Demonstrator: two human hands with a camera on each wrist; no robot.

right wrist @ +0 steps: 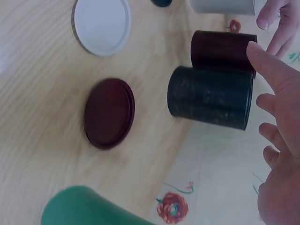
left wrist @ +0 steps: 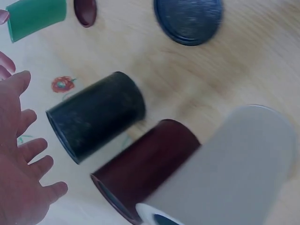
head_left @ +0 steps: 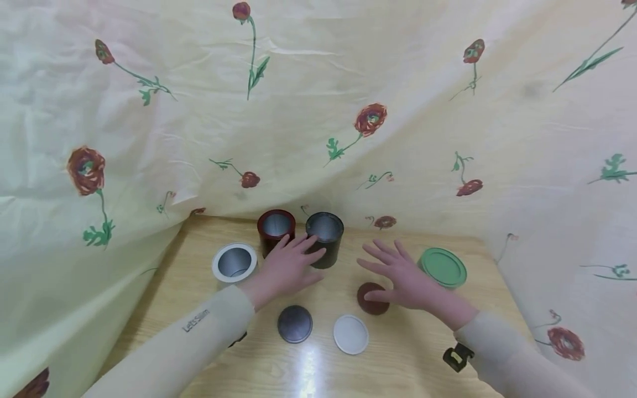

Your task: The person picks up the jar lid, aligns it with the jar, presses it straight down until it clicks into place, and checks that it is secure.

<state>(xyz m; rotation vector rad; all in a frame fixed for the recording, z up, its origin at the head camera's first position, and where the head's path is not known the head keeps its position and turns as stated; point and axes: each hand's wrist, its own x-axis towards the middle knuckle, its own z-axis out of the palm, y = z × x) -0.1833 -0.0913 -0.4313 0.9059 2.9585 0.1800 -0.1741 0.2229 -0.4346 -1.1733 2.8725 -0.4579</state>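
My left hand [head_left: 291, 265] hovers with fingers spread, overlapping the dark red canister [left wrist: 147, 164] and the black canister [left wrist: 98, 117] in the head view. Both canisters stand upright without lids, and the left hand holds nothing. A white canister [left wrist: 229, 173], also uncovered, is just left of that wrist. Over the dark red lid [right wrist: 108, 114] my right hand [head_left: 403, 279] is held with its fingers spread and nothing in it. To its right stands a green canister [head_left: 443, 267] with its green lid on. A black lid [head_left: 295, 324] and a white lid [head_left: 350, 334] lie nearer me.
The light wooden table [head_left: 259, 370] carries all of these. A cream cloth with printed red flowers [head_left: 298, 138] hangs behind the table and along both sides, close to the dark red and black canisters. Small dark wrist mounts, one [head_left: 458, 356] on the right, hang under both sleeves.
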